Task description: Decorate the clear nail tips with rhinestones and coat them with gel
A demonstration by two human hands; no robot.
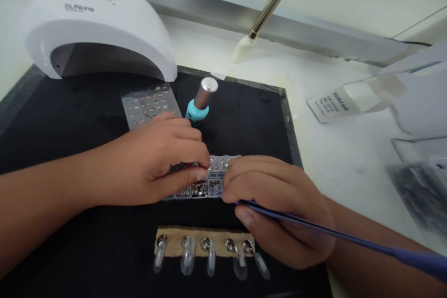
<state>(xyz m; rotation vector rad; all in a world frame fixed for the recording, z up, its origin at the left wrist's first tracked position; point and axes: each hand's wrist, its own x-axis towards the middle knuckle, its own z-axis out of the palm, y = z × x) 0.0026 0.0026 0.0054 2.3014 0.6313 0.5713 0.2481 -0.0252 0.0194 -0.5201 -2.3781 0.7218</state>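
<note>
My left hand (pixel 171 153) is curled over a clear compartment box of rhinestones (pixel 199 189), its thumb and fingertips gripping the box's middle. Much of the box's left part lies hidden under that hand. Between thumb and fingers, my right hand (pixel 279 205) holds dark blue tweezers (pixel 314 228). Their thin tips reach into a front compartment of small stones, just right of my left thumb. Whether a stone is between the tips is too small to tell. In front of the box, several clear false nail tips (pixel 211 260) stand on metal holders along a tan strip (pixel 195 232).
A white nail lamp (pixel 101 14) stands at the back left. A turquoise polish bottle (pixel 197 111) and a sticker sheet (pixel 148 104) sit behind my left hand. On the white table are a bottle with a gold cap (pixel 261 18) and an alcohol pads box (pixel 349 98).
</note>
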